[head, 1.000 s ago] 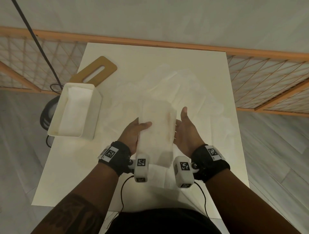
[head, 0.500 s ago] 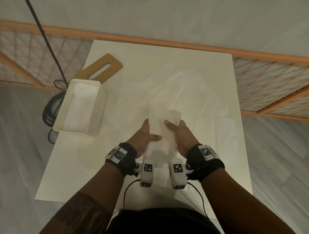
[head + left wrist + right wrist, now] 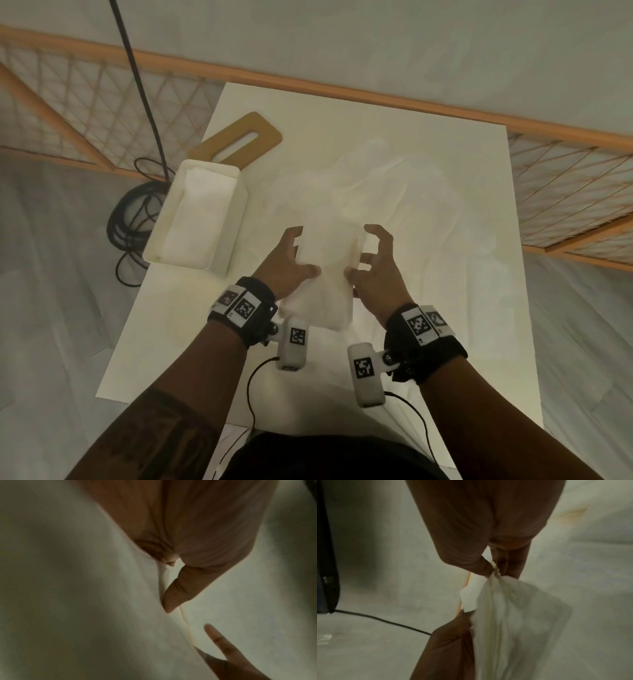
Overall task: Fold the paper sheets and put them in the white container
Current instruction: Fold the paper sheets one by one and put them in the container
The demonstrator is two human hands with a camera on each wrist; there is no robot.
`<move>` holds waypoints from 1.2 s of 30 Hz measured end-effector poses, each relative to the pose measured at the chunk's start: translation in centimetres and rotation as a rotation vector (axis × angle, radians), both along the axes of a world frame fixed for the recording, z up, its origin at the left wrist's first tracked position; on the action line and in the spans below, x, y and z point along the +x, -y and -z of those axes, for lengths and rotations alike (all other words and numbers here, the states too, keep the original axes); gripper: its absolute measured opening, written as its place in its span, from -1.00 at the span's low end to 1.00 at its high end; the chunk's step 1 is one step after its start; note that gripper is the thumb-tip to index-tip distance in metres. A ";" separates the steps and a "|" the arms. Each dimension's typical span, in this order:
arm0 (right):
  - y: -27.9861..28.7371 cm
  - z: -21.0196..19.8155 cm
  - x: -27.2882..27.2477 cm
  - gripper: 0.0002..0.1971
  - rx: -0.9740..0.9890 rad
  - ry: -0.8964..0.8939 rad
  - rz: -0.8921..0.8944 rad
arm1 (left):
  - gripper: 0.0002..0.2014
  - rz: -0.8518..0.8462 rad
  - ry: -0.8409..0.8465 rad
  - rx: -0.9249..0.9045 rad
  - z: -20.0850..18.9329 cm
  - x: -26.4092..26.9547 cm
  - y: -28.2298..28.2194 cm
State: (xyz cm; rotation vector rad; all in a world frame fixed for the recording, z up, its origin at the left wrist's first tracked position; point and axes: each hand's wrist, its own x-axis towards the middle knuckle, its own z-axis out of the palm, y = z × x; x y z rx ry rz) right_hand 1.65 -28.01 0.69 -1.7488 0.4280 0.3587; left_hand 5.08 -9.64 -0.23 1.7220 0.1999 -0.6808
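Note:
A folded white paper sheet (image 3: pixel 325 284) hangs between my two hands over the middle of the white table (image 3: pixel 462 342). My left hand (image 3: pixel 298 253) holds its left edge, thumb on top and fingers behind. My right hand (image 3: pixel 370 260) pinches the right edge; the right wrist view shows the thumb and fingers of that right hand (image 3: pixel 494 569) nipping the paper (image 3: pixel 513 615), with the left hand (image 3: pixel 447 642) gripping lower down. The white container (image 3: pixel 198 216) stands at the table's left edge and holds folded paper. Loose unfolded sheets (image 3: pixel 359 185) lie beyond my hands.
A wooden board with a slot (image 3: pixel 239 140) lies behind the container. Black cables (image 3: pixel 130 212) coil on the floor left of the table. An orange wooden railing (image 3: pixel 342 92) runs along the far side. The table's right edge is near my right forearm.
The long folded strip has become shorter and now sits lower between my hands. My right hand's fingers have spread away from the sheet, leaving a pinch at its edge.

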 end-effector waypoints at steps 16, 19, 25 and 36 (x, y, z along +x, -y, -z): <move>-19.6 -1.5 10.7 -0.56 -0.223 0.233 -0.409 | -0.67 -0.038 0.348 0.731 -3.1 4.5 -18.8; -21.6 -1.0 11.8 -0.48 -0.457 0.209 -0.575 | -0.72 -0.009 0.327 0.801 -1.4 4.6 -19.3; -23.6 -1.4 13.2 -0.41 -0.797 0.159 -0.809 | -0.68 0.055 0.273 0.948 0.0 4.3 -18.2; -25.0 -0.5 13.1 -0.30 -1.102 0.459 -0.741 | -0.68 0.111 0.461 1.204 0.2 2.8 -16.7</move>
